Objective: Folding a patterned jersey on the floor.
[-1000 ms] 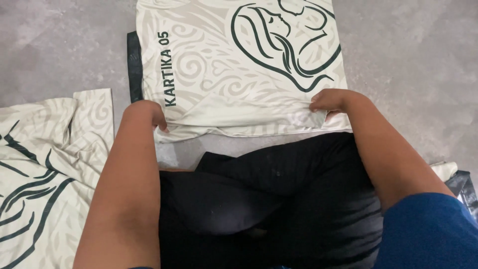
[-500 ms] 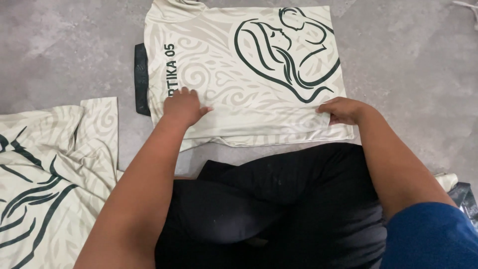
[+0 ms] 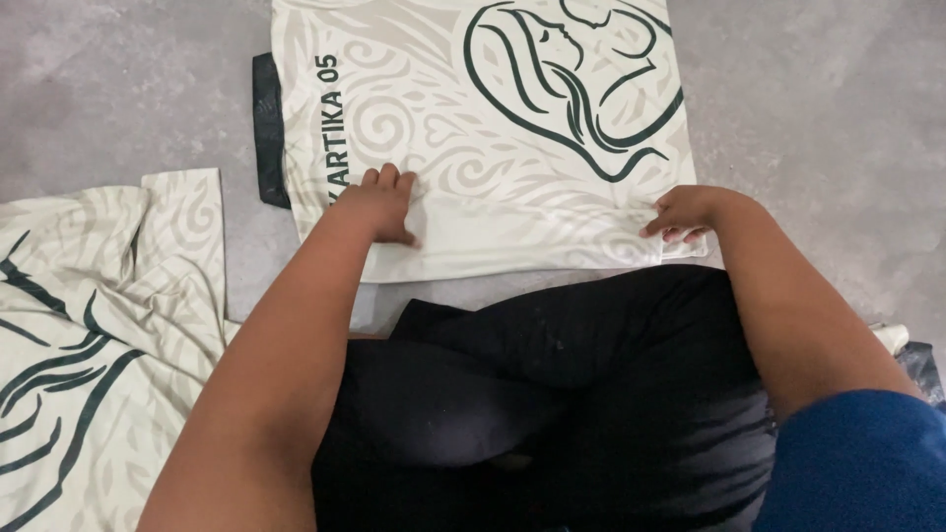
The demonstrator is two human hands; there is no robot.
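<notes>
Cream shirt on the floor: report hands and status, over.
Left hand flat on the cream printed shirt. Right hand pinching its lower right edge. Shirt flat on grey floor; second shirt lying apart, left.

Bare floor open right of shirt; second shirt crowds left.

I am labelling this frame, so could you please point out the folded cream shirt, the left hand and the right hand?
Folded cream shirt (image 3: 493, 108), head view, on its patterned front panel.
Left hand (image 3: 379, 205), head view, on the back of the hand.
Right hand (image 3: 685, 209), head view, on the back of the hand.
</notes>
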